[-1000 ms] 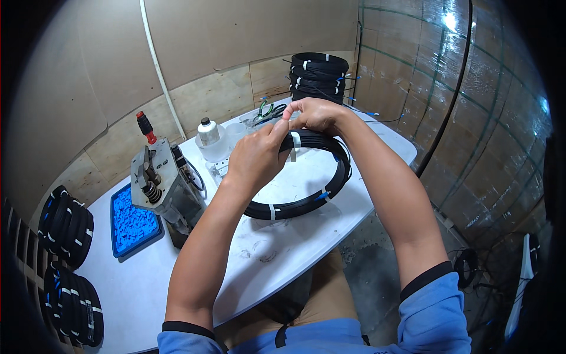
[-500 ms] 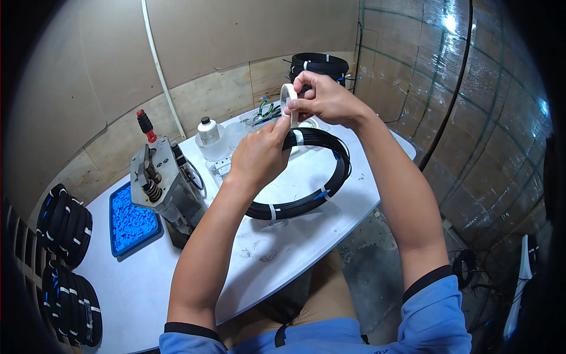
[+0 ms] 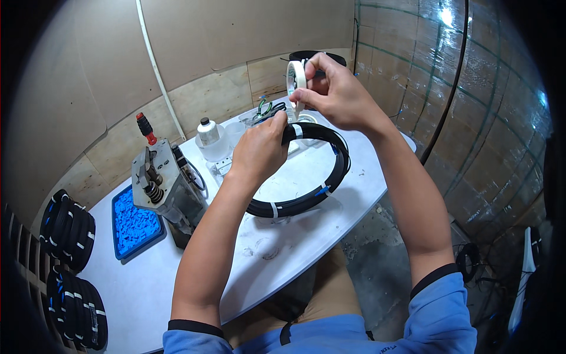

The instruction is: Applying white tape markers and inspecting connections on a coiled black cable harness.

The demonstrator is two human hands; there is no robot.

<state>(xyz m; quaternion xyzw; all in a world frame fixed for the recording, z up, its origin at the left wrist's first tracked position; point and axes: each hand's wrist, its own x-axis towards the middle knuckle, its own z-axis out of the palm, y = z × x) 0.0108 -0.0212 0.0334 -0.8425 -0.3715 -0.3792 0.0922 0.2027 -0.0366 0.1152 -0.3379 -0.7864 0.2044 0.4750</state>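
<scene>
A coil of black cable (image 3: pixel 340 168) is held up over the white table by my left hand (image 3: pixel 259 144), whose fingers are closed round its upper left part. White tape bands go round the coil in several places, and a small blue piece shows on its lower right. My right hand (image 3: pixel 345 100) grips a roll of white tape (image 3: pixel 300 82) just above the coil's top. A short strip seems to run down from the roll toward the coil beside my left thumb. My left fingertips are hidden behind the coil.
On the white table (image 3: pixel 247 283) stand a metal press with a red-and-black handle (image 3: pixel 159 177), a blue tray of small blue pieces (image 3: pixel 137 221), a white bottle (image 3: pixel 207 133) and green-handled pliers (image 3: pixel 263 109). Banded black coils (image 3: pixel 68 230) sit at far left; another (image 3: pixel 330 58) lies behind my right hand.
My right hand has moved up and slightly right with the tape roll, away from my left thumb. My left hand still holds the coil in nearly the same place.
</scene>
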